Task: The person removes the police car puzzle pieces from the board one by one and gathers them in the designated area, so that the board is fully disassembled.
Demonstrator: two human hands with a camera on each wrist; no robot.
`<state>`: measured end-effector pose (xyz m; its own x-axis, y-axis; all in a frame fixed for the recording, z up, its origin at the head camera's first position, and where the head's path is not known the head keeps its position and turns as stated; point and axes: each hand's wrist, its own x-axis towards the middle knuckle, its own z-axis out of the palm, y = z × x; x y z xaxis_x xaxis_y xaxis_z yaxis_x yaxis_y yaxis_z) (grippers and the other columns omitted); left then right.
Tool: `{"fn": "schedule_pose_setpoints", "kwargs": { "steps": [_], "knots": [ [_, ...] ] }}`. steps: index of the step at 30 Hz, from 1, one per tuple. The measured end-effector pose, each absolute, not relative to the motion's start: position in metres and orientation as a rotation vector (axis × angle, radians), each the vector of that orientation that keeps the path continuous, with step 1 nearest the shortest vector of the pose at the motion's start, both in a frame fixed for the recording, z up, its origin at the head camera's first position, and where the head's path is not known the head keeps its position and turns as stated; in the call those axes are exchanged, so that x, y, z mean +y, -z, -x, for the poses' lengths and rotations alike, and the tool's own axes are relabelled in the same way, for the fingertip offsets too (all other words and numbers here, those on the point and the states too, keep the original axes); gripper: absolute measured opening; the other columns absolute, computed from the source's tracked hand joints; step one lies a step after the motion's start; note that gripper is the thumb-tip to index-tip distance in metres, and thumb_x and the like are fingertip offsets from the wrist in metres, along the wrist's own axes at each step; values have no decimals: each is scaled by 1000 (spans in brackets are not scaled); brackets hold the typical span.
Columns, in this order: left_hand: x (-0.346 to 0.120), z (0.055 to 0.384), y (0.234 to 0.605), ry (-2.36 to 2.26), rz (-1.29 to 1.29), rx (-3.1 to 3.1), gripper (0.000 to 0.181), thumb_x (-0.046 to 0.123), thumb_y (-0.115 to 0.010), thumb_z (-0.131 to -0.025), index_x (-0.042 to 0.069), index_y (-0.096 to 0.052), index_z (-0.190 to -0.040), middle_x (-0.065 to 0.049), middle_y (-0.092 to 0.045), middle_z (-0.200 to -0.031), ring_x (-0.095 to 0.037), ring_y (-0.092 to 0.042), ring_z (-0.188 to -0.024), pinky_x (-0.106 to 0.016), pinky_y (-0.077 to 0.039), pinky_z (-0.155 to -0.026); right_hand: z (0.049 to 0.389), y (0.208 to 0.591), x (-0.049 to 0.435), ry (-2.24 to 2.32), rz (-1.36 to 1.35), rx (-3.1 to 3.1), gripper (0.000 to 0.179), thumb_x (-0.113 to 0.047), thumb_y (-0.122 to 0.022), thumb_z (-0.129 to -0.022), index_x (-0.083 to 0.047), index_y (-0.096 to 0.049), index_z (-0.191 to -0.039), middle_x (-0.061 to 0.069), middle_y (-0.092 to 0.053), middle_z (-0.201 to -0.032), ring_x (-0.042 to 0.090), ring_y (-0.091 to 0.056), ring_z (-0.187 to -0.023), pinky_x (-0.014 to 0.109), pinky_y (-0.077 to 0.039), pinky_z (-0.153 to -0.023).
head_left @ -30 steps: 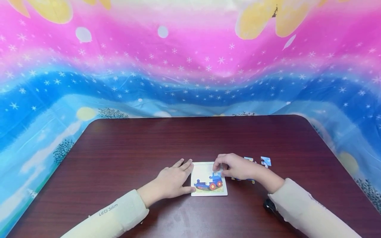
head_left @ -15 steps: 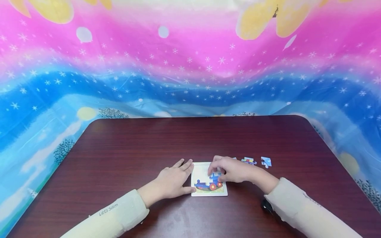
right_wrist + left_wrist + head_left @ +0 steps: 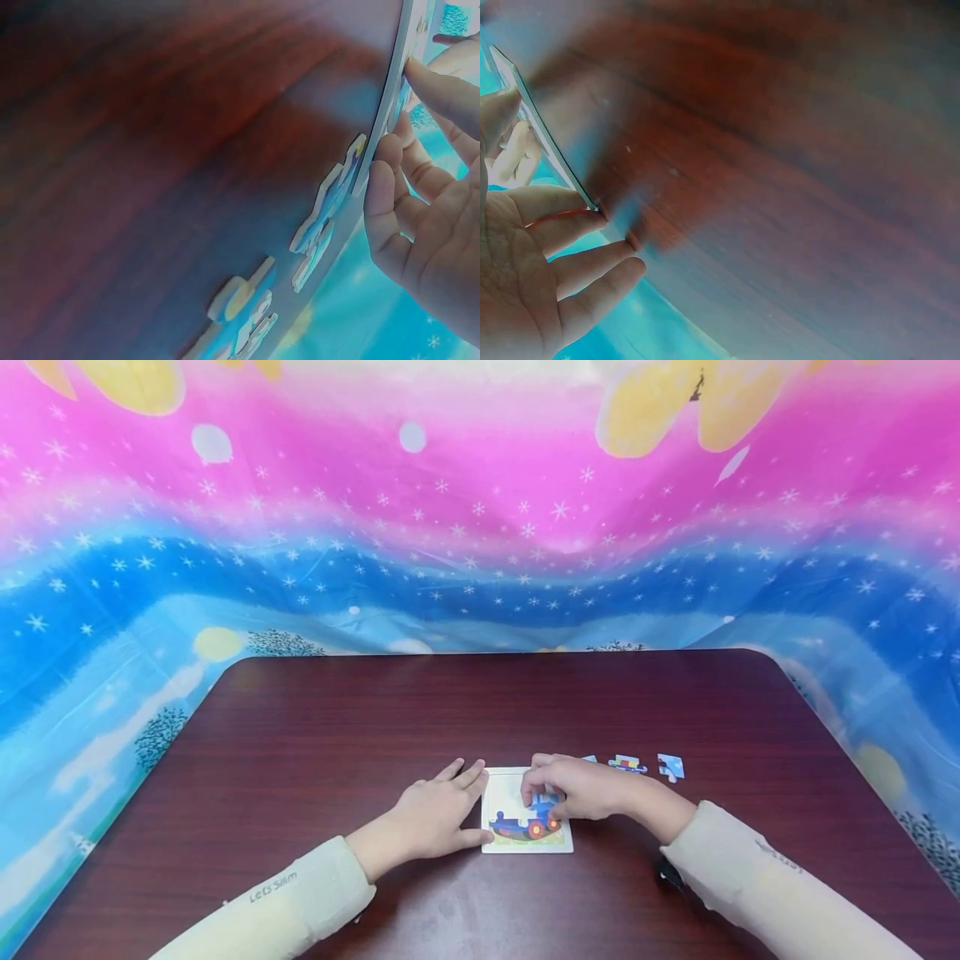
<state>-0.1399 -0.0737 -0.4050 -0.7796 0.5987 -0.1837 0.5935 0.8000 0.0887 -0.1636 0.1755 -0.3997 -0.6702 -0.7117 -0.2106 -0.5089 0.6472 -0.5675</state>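
Observation:
A small square jigsaw tray (image 3: 525,850) with a pale rim lies on the table, partly filled with a blue train with red wheels. My left hand (image 3: 431,814) rests at its left edge, fingers spread, with fingertips and thumb touching the rim. Over the right part of the tray, my right hand (image 3: 596,787) has its fingers and thumb bent around a blue puzzle piece (image 3: 545,801). The hand partly covers that piece. In the right wrist view, the thumb and fingertips of the right hand (image 3: 442,202) are at the tray's edge (image 3: 388,97).
Right of the tray lie loose puzzle pieces, including one with a colourful strip (image 3: 627,765) and a light blue one (image 3: 671,767). The right wrist view shows several pieces (image 3: 322,210) near the tray. A patterned cloth (image 3: 480,527) hangs behind the brown table (image 3: 375,710).
My right hand has moved slightly left and inward over the tray, uncovering more of the loose pieces behind it. The left hand and the tray have stayed in place.

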Motion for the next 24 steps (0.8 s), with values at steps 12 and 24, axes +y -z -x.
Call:
{"fn": "schedule_pose_setpoints", "kwargs": {
  "steps": [12,24],
  "knots": [
    [-73,140,404,-50,-926,2783,82,60,-63,-89,10,-43,-151,-4,-37,-161,-29,-37,-148,-55,-53,-91,162,398,179,712,956,2438,27,-6,-76,-86,-24,-64,-102,-5,-57,-100,13,-53,-90,24,-50,-77],
    [-73,140,405,-44,-923,2781,82,60,-63,-89,11,-43,-151,-3,-37,-161,-29,-36,-148,-55,-52,-92,162,398,182,722,872,2491,26,-7,-76,-86,-18,-64,-105,-7,-58,-94,10,-53,-84,23,-49,-75]
  ]
}}
